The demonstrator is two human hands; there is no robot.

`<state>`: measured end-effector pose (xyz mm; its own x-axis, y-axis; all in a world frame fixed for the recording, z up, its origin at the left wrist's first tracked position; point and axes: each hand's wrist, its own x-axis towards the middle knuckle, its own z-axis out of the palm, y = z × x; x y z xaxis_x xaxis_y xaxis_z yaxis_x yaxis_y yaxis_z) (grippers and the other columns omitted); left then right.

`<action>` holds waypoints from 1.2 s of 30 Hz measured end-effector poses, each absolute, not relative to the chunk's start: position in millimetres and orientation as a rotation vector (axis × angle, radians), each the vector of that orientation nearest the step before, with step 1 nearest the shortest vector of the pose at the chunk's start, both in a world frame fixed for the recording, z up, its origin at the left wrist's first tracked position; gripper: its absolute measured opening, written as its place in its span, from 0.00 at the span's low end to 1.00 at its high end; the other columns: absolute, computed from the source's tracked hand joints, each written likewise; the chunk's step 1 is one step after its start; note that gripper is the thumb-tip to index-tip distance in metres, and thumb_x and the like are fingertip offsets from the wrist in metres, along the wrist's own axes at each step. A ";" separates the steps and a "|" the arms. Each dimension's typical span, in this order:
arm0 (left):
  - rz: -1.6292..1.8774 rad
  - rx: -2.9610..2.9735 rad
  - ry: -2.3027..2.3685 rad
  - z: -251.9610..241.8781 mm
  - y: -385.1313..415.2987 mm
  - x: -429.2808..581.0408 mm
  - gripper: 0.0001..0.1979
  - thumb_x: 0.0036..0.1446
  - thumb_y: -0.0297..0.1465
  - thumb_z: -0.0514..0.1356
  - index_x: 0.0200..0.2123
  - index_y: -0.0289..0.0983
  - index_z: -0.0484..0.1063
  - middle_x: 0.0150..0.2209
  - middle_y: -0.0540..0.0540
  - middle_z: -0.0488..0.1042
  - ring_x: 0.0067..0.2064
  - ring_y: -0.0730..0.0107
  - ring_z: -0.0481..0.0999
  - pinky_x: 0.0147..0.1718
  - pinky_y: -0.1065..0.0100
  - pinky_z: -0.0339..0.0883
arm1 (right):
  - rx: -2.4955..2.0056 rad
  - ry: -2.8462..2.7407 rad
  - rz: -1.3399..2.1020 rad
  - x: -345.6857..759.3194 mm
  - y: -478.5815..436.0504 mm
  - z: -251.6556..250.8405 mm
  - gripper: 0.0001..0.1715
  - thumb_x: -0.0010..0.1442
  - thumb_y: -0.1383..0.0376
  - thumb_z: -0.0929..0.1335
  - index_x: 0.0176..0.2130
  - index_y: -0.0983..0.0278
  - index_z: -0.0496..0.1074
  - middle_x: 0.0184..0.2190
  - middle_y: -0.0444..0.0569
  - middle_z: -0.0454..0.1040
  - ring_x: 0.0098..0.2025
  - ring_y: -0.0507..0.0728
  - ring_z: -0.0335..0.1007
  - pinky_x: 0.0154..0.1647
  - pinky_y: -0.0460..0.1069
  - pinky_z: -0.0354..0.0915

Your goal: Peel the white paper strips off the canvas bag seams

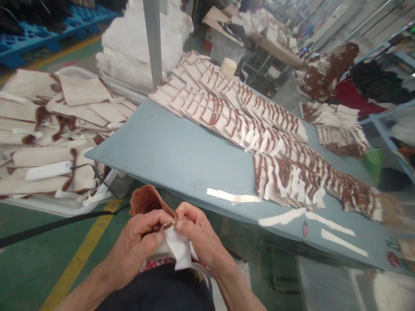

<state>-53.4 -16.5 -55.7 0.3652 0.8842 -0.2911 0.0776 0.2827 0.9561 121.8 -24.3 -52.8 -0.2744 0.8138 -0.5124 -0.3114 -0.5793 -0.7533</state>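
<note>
Close to my body, my left hand [134, 244] and my right hand [197, 231] meet at the edge of a brown leather piece [147, 198] with a pale underside. The piece curls upward beyond my left fingers. My left thumb and fingers pinch its edge. Just beside them, the right thumb and forefinger press on the same edge, where a white strip [180, 248] hangs down. Whether the strip is stuck on or only held there I cannot tell. Part of the piece is hidden behind my fingers.
A blue-grey table [162, 142] carries overlapping rows of leather pieces [220, 112], loose white strips [233, 196] and a small red object [305, 230]. At left stands a bin [65, 207] heaped with pale pieces. A grey post [152, 43] rises at the table's far edge; a black strap [58, 224] crosses the left side.
</note>
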 end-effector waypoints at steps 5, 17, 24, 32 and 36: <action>0.575 1.117 0.997 -61.0 -9.6 -59.0 0.20 0.63 0.47 0.60 0.30 0.37 0.78 0.28 0.50 0.74 0.28 0.68 0.66 0.27 0.69 0.59 | -1.216 -0.860 1.889 129.1 -19.7 -65.3 0.26 0.55 0.50 0.78 0.32 0.57 0.61 0.21 0.31 0.58 0.22 0.47 0.45 0.22 0.42 0.47; 0.617 1.302 1.031 -41.7 -4.8 -50.1 0.18 0.67 0.44 0.59 0.28 0.39 0.69 0.25 0.55 0.64 0.27 0.72 0.60 0.27 0.71 0.55 | -1.255 -0.826 1.565 100.9 -39.7 -70.9 0.21 0.68 0.45 0.70 0.46 0.58 0.67 0.26 0.35 0.66 0.23 0.50 0.54 0.25 0.44 0.55; 0.595 1.220 0.844 -54.6 -4.6 -60.4 0.20 0.68 0.46 0.61 0.28 0.40 0.67 0.24 0.56 0.60 0.25 0.73 0.56 0.22 0.73 0.51 | -1.314 -1.346 1.240 115.7 -35.2 -51.6 0.19 0.76 0.52 0.64 0.52 0.60 0.78 0.23 0.37 0.68 0.22 0.52 0.59 0.24 0.46 0.56; 0.504 1.114 0.764 -58.8 -0.8 -70.2 0.19 0.66 0.47 0.64 0.30 0.39 0.71 0.25 0.56 0.61 0.25 0.74 0.56 0.22 0.74 0.49 | -1.170 -1.756 1.007 130.9 -22.0 -48.6 0.21 0.81 0.59 0.59 0.57 0.60 0.78 0.35 0.44 0.84 0.27 0.51 0.75 0.32 0.46 0.69; 0.509 1.227 0.773 -47.5 3.9 -68.1 0.17 0.67 0.43 0.63 0.29 0.39 0.71 0.26 0.56 0.62 0.26 0.74 0.57 0.23 0.74 0.51 | -1.256 -1.646 0.849 145.4 -14.7 -50.9 0.23 0.82 0.54 0.59 0.59 0.62 0.76 0.27 0.41 0.79 0.27 0.53 0.76 0.34 0.48 0.72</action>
